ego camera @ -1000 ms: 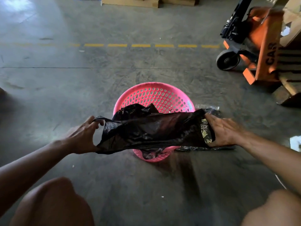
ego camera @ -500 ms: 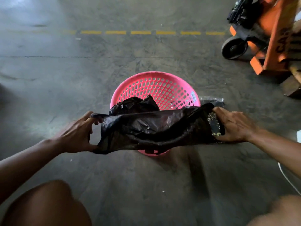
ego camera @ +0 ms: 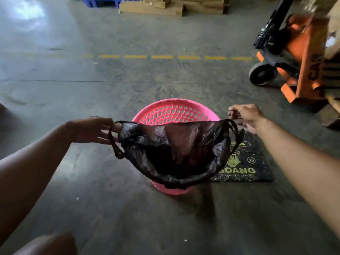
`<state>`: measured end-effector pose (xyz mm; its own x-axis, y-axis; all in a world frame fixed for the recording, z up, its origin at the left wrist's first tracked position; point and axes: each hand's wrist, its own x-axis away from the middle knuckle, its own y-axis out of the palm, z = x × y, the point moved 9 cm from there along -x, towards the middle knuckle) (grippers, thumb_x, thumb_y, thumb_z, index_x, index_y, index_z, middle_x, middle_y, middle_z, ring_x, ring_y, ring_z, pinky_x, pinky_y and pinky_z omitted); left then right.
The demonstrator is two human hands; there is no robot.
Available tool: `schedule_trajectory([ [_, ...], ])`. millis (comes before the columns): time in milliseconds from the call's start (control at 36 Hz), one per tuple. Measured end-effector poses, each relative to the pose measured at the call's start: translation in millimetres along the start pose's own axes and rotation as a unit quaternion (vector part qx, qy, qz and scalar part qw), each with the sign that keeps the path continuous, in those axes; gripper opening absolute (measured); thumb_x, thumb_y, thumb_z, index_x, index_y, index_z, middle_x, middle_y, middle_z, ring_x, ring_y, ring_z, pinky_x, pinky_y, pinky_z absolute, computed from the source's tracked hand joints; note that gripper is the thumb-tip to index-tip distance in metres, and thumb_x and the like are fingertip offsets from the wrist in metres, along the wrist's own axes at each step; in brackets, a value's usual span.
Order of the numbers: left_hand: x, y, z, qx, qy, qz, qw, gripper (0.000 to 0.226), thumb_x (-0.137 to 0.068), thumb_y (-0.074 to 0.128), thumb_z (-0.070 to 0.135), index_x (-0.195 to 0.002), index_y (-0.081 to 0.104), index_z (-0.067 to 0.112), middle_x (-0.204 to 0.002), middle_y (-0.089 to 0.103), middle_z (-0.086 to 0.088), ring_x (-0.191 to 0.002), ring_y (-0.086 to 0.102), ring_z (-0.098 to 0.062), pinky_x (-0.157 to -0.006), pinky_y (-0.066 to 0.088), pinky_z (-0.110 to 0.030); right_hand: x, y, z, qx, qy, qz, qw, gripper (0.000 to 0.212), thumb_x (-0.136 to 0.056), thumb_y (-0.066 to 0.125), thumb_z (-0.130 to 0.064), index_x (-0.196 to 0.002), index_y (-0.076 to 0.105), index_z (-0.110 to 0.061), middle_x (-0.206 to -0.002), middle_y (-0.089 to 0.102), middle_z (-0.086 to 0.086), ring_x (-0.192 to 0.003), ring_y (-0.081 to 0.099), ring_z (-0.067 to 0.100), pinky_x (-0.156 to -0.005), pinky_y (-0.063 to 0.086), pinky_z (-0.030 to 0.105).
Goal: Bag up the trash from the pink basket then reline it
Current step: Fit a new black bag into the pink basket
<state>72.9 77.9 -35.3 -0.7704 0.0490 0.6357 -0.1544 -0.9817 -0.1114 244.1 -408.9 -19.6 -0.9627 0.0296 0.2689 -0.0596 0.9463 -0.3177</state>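
A pink perforated basket (ego camera: pixel 174 112) stands on the concrete floor in front of me. A black plastic bag (ego camera: pixel 176 151) is stretched wide open over its mouth, hanging down into it. My left hand (ego camera: pixel 93 129) grips the bag's left rim and handle loop. My right hand (ego camera: pixel 246 116) pinches the right handle at the far right of the basket. The bag hides the basket's inside and near rim.
A flat black pack of bags with yellow print (ego camera: pixel 244 162) lies on the floor right of the basket. An orange pallet jack (ego camera: pixel 294 57) stands at the right. Cardboard boxes (ego camera: pixel 171 6) line the far side beyond a yellow dashed line (ego camera: pixel 174 57).
The bag was bunched and held flat between both hands; now it is pulled open and spread over the basket. My right hand moved up and away from the printed pack.
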Motion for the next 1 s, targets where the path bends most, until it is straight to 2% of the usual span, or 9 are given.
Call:
schedule_trajectory([
  [167,32,-40,40,0.033,0.183,0.208,0.960,0.018,-0.089,0.071,0.024,-0.077,0.076,0.013,-0.121,0.070,-0.030,-0.102,0.073,-0.030,-0.105,0.051,-0.050,13,11,-47,0.153,-0.181,-0.014,0.971,0.015,-0.082,0.072,-0.021,-0.068,0.069,-0.023,-0.075,0.071,0.001,-0.078,0.066,0.021,-0.075,0.050,0.037],
  [250,37,-6,69,-0.086,0.246,0.198,0.945,0.027,-0.072,0.077,0.047,-0.086,0.078,0.023,-0.103,0.076,-0.002,-0.100,0.071,-0.016,-0.100,0.053,-0.043,30,44,-59,0.246,-0.230,-0.081,0.938,0.007,-0.085,0.073,-0.014,-0.086,0.080,-0.014,-0.101,0.069,0.009,-0.102,0.068,0.029,-0.096,0.051,0.042],
  [389,21,66,88,-0.388,0.263,0.149,0.871,0.044,-0.072,0.084,0.054,-0.111,0.073,0.037,-0.127,0.046,0.005,-0.120,0.050,-0.007,-0.107,0.040,-0.030,45,84,-36,0.395,-0.176,-0.184,0.883,0.033,-0.071,0.078,-0.045,-0.098,0.079,-0.026,-0.153,0.039,0.016,-0.141,0.043,0.030,-0.121,0.030,0.037],
  [472,14,88,91,-0.483,0.279,0.137,0.819,0.034,-0.078,0.083,0.044,-0.107,0.077,0.028,-0.124,0.050,0.001,-0.119,0.038,-0.001,-0.101,0.027,-0.016,46,86,-35,0.390,-0.194,-0.168,0.884,0.012,-0.079,0.083,-0.029,-0.086,0.074,-0.026,-0.148,0.046,0.015,-0.135,0.050,0.029,-0.114,0.034,0.028],
  [556,5,84,95,-0.472,0.297,0.180,0.810,0.017,-0.086,0.078,0.032,-0.097,0.078,0.020,-0.126,0.059,-0.007,-0.116,0.057,-0.015,-0.098,0.033,-0.016,38,80,-45,0.345,-0.237,-0.090,0.904,0.007,-0.080,0.082,-0.017,-0.083,0.075,-0.016,-0.127,0.064,0.015,-0.119,0.062,0.029,-0.096,0.038,0.021],
  [667,-7,68,95,-0.387,0.305,0.232,0.839,0.015,-0.085,0.069,0.035,-0.094,0.074,0.023,-0.111,0.063,-0.003,-0.102,0.068,-0.023,-0.093,0.055,-0.036,25,79,-49,0.295,-0.247,-0.032,0.922,0.009,-0.084,0.078,-0.017,-0.087,0.075,-0.010,-0.099,0.071,0.010,-0.093,0.068,0.025,-0.082,0.048,0.030],
  [750,-17,54,99,-0.336,0.283,0.294,0.849,0.009,-0.090,0.072,0.031,-0.089,0.073,0.022,-0.097,0.069,0.002,-0.089,0.073,-0.019,-0.079,0.051,-0.031,10,73,-47,0.248,-0.225,0.025,0.942,0.011,-0.086,0.076,-0.023,-0.080,0.071,-0.015,-0.075,0.069,0.002,-0.076,0.067,0.019,-0.070,0.047,0.028],
  [833,-31,37,101,-0.288,0.247,0.348,0.857,0.021,-0.088,0.069,0.041,-0.076,0.067,0.024,-0.074,0.071,0.007,-0.077,0.069,-0.021,-0.069,0.044,-0.029,-5,71,-52,0.227,-0.205,0.068,0.950,0.017,-0.086,0.075,-0.031,-0.074,0.066,-0.021,-0.070,0.066,0.000,-0.072,0.065,0.021,-0.067,0.044,0.028],
  [1000,-60,26,103,-0.254,0.190,0.387,0.866,0.041,-0.090,0.061,0.050,-0.073,0.060,0.012,-0.074,0.064,-0.005,-0.080,0.063,-0.030,-0.065,0.037,-0.032,-29,81,-63,0.262,-0.179,0.087,0.944,0.025,-0.085,0.076,-0.038,-0.072,0.064,-0.020,-0.078,0.069,0.004,-0.084,0.069,0.028,-0.069,0.048,0.030],
])
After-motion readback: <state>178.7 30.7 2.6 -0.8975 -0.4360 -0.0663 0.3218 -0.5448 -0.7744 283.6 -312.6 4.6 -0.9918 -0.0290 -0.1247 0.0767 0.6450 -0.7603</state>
